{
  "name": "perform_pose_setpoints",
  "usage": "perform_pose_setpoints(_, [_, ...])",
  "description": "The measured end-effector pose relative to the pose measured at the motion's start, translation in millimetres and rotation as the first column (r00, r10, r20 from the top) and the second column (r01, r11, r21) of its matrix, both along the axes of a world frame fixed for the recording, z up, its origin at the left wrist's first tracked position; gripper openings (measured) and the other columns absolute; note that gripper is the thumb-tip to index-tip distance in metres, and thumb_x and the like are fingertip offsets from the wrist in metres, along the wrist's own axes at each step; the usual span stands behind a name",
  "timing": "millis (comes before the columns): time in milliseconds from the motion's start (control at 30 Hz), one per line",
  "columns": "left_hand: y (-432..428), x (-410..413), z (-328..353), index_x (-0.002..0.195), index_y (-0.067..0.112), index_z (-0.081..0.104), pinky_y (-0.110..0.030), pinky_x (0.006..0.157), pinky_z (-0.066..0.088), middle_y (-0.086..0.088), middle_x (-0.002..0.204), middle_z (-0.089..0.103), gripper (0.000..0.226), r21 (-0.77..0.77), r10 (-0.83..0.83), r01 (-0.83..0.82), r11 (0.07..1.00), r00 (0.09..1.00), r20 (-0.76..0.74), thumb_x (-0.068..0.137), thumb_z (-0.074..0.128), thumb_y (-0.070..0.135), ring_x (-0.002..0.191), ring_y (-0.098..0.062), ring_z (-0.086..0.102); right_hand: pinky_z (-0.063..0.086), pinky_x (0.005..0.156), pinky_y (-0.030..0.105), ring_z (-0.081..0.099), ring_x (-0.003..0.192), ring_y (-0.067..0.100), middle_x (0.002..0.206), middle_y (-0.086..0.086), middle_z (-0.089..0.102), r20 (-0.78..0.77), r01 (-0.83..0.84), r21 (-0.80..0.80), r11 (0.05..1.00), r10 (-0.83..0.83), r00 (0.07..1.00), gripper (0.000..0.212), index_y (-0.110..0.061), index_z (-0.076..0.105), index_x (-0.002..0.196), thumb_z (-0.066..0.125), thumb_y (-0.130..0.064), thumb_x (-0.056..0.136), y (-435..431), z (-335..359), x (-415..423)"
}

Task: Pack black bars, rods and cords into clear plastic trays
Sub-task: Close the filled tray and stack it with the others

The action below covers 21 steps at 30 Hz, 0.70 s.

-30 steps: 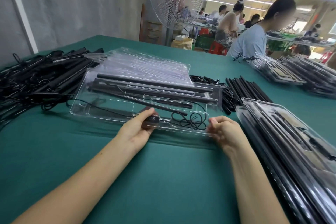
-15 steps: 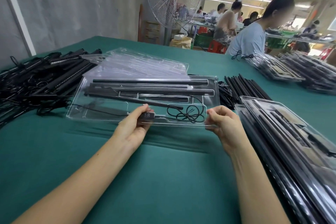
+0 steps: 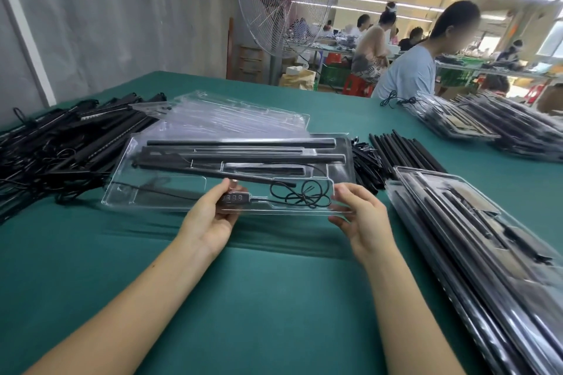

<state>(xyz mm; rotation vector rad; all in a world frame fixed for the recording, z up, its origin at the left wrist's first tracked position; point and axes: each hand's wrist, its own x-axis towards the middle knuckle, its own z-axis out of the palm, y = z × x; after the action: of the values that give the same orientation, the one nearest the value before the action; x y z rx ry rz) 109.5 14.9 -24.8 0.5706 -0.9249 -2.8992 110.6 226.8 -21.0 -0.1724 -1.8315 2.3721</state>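
A clear plastic tray [image 3: 158, 201] is held above the green table, its near edge raised. It carries long black bars [image 3: 243, 158], a thin rod [image 3: 213, 172] and a coiled black cord [image 3: 304, 195] with a small button controller [image 3: 234, 198]. My left hand [image 3: 210, 219] grips the tray's near edge, thumb over the controller. My right hand [image 3: 359, 216] pinches the near edge at the right, beside the cord coil.
Empty clear trays [image 3: 231, 114] lie stacked behind. A heap of black bars and cords [image 3: 61, 143] fills the left. Loose black rods [image 3: 405, 155] and clips lie to the right. Packed trays [image 3: 475, 253] are stacked at the near right, more [image 3: 487, 125] far right. People work beyond a fan [image 3: 283, 0].
Both hands have lifted the tray's near edge off the table and levelled it. The right hand's grip shifted from the tray's corner to pinching its edge.
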Motion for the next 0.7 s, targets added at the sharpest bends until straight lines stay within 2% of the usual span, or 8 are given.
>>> perform_pose_setpoints(167, [-2.1,-1.0,-2.7,0.078,0.007,0.058,-0.02,0.049,0.055,-0.003,0.055,0.067,0.014,-0.032,-0.011,0.012,0.999,1.0,0.022,0.092,0.056,0.008,0.048,-0.01,0.065,0.051,0.054,0.025,0.06,0.063,0.014,0.071,0.001,0.063,0.011,-0.015,-0.045,0.999,0.015,1.0,0.012,-0.013,0.064,0.079,0.059,-0.011,0.089,-3.9,-2.6,-0.9])
perform_pose_setpoints(300, [3.0,-1.0,-6.2,0.083,0.011,0.061,-0.024,0.052,0.056,-0.002,0.061,0.069,0.012,-0.062,-0.13,0.131,0.989,0.991,0.022,0.092,0.058,0.019,0.052,-0.012,0.067,0.053,0.06,0.029,0.063,0.061,0.017,0.087,0.006,0.069,0.01,-0.104,-0.309,0.946,0.112,0.994,0.01,-0.02,0.059,0.1,0.052,-0.017,0.094,-6.5,-3.2,-3.1])
perform_pose_setpoints(367, [3.9,0.6,-9.1,0.084,0.011,0.062,-0.027,0.055,0.058,-0.005,0.063,0.07,0.015,-0.092,-0.186,0.186,0.978,0.982,0.017,0.091,0.058,0.023,0.054,-0.014,0.068,0.051,0.069,0.033,0.065,0.073,0.022,0.095,0.006,0.069,-0.002,-0.17,-0.413,0.895,0.186,0.983,0.02,-0.025,0.054,0.111,0.053,-0.018,0.092,-7.0,-3.1,-2.7])
perform_pose_setpoints(500, [-1.0,6.8,-9.9,0.095,0.009,0.061,-0.038,0.061,0.059,-0.013,0.085,0.071,0.024,-0.118,-0.371,0.373,0.92,0.928,0.037,0.093,0.054,0.032,0.082,-0.025,0.067,0.051,0.079,0.04,0.062,0.084,0.028,0.1,0.009,0.062,0.077,-0.067,-0.5,0.863,0.122,0.99,0.026,-0.022,0.055,0.112,0.053,-0.008,0.09,-8.1,-3.1,-1.2])
perform_pose_setpoints(567, [-7.5,12.4,-3.8,0.106,0.002,0.056,-0.044,0.065,0.059,-0.021,0.106,0.068,0.042,-0.141,-0.584,0.597,0.79,0.802,0.126,0.093,0.049,0.041,0.097,-0.033,0.065,0.05,0.074,0.038,0.06,0.08,0.027,0.096,0.008,0.062,0.121,0.023,-0.494,0.869,0.042,0.992,0.02,-0.022,0.059,0.106,0.051,-0.011,0.092,-3.9,-0.7,-0.5])
perform_pose_setpoints(633, [-16.3,19.6,8.8,0.115,0.0,0.056,-0.04,0.066,0.058,-0.021,0.116,0.065,0.057,-0.318,-0.799,0.822,0.472,0.551,0.239,0.09,0.046,0.05,0.098,-0.034,0.067,0.051,0.07,0.037,0.061,0.076,0.026,0.089,0.008,0.065,0.103,0.069,-0.497,0.865,-0.021,0.994,0.015,-0.022,0.063,0.099,0.052,-0.015,0.091,3.7,2.7,-1.3])
perform_pose_setpoints(667, [-21.3,22.1,17.1,0.115,0.003,0.06,-0.036,0.065,0.058,-0.019,0.114,0.066,0.057,-0.443,-0.847,0.848,0.291,0.443,0.293,0.088,0.047,0.052,0.095,-0.032,0.068,0.052,0.068,0.036,0.061,0.073,0.025,0.082,0.007,0.066,0.079,0.074,-0.509,0.858,-0.04,0.996,0.012,-0.02,0.062,0.095,0.053,-0.016,0.089,7.2,5.1,-1.5])
perform_pose_setpoints(700, [-25.3,24.6,28.1,0.111,0.007,0.065,-0.033,0.063,0.057,-0.017,0.11,0.068,0.051,-0.572,-0.854,0.805,0.158,0.402,0.331,0.088,0.05,0.051,0.091,-0.03,0.069,0.052,0.067,0.035,0.062,0.069,0.023,0.075,0.005,0.065,0.052,0.07,-0.53,0.845,-0.051,0.997,0.008,-0.018,0.061,0.091,0.053,-0.017,0.088,9.9,7.8,-1.5])
